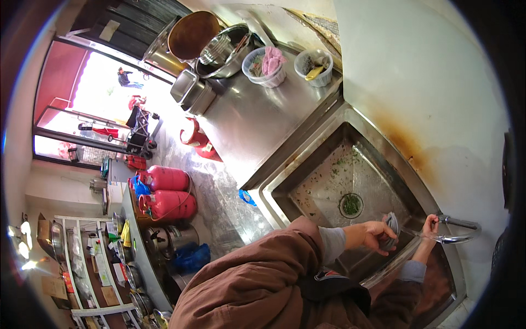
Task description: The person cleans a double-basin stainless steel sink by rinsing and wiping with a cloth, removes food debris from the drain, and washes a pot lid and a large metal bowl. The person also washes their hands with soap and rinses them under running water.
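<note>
My left hand (377, 237) grips a small grey round object (392, 230) over the near side of a stainless steel sink basin (302, 214). Its shape is like a shallow cup or strainer, and my fingers partly hide it. My right hand (430, 226) is closed on the curved chrome faucet (456, 238), to the right of my left hand. A pale streak runs from the faucet towards the grey object; I cannot tell whether it is water. Green scraps fill the round drain (351, 205), and more bits lie scattered across the basin floor.
A second basin (431, 283) holds reddish-brown liquid. On the steel counter (246, 119) stand two plastic tubs, one with a pink cloth (273, 60), and stacked metal pans (193, 92). Red gas cylinders (168, 204) stand on the floor at left. Outside the doorway is a person (125, 77).
</note>
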`<act>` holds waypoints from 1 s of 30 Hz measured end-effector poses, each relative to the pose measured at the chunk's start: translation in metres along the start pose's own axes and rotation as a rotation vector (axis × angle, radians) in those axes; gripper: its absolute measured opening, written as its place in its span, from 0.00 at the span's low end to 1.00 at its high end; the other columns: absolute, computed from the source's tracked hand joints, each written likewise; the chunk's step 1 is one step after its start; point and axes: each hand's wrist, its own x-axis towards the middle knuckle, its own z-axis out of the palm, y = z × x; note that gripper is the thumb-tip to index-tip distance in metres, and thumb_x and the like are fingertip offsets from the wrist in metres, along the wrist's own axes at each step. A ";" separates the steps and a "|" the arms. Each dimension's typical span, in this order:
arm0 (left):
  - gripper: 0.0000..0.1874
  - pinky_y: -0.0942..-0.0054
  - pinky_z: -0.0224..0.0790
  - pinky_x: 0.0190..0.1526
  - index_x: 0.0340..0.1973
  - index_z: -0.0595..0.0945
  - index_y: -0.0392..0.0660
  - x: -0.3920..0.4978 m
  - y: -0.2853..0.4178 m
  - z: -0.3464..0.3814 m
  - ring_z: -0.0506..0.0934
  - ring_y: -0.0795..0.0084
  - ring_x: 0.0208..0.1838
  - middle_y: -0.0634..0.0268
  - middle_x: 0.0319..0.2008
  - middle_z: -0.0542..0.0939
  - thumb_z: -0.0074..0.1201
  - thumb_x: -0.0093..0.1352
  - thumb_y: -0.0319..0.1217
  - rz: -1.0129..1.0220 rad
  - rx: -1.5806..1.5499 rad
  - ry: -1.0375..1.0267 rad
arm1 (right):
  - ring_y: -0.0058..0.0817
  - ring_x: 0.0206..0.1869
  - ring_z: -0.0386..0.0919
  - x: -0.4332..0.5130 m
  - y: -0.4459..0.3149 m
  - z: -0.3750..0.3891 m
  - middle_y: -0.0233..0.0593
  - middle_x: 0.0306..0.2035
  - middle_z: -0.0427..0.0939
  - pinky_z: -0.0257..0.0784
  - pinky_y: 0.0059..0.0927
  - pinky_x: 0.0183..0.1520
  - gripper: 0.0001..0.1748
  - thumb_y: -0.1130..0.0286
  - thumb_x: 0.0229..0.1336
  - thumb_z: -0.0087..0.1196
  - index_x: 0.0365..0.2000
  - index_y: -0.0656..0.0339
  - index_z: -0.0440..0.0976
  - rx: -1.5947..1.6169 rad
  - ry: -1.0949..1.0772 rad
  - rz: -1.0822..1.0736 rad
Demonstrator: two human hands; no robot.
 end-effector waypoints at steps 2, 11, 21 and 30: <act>0.11 0.63 0.67 0.41 0.41 0.74 0.43 -0.004 0.005 0.001 0.75 0.67 0.41 0.64 0.36 0.77 0.54 0.63 0.27 0.035 -0.040 -0.090 | 0.26 0.25 0.64 0.005 -0.004 -0.004 0.39 0.24 0.66 0.64 0.27 0.34 0.05 0.79 0.57 0.41 0.31 0.71 0.66 0.173 -0.130 0.136; 0.07 0.81 0.62 0.27 0.31 0.73 0.43 -0.018 0.026 0.029 0.70 0.77 0.27 0.69 0.25 0.72 0.52 0.67 0.32 0.205 -0.452 -0.242 | 0.33 0.49 0.69 -0.121 0.165 -0.001 0.43 0.56 0.65 0.67 0.31 0.50 0.27 0.61 0.60 0.47 0.58 0.55 0.59 -1.762 -0.165 -0.459; 0.21 0.88 0.49 0.17 0.38 0.67 0.40 -0.085 -0.032 0.093 0.61 0.86 0.19 0.75 0.24 0.65 0.46 0.69 0.47 -0.257 -0.760 -0.688 | 0.27 0.44 0.67 -0.157 0.269 0.019 0.37 0.41 0.68 0.62 0.23 0.48 0.13 0.71 0.49 0.48 0.37 0.61 0.67 -2.322 -0.047 -1.273; 0.17 0.61 0.71 0.30 0.29 0.79 0.37 -0.121 0.018 0.066 0.79 0.58 0.29 0.50 0.28 0.79 0.53 0.61 0.41 0.587 2.054 0.245 | 0.46 0.37 0.75 -0.199 0.279 0.109 0.48 0.40 0.74 0.71 0.39 0.37 0.22 0.75 0.46 0.52 0.46 0.60 0.64 -3.082 -1.401 -0.597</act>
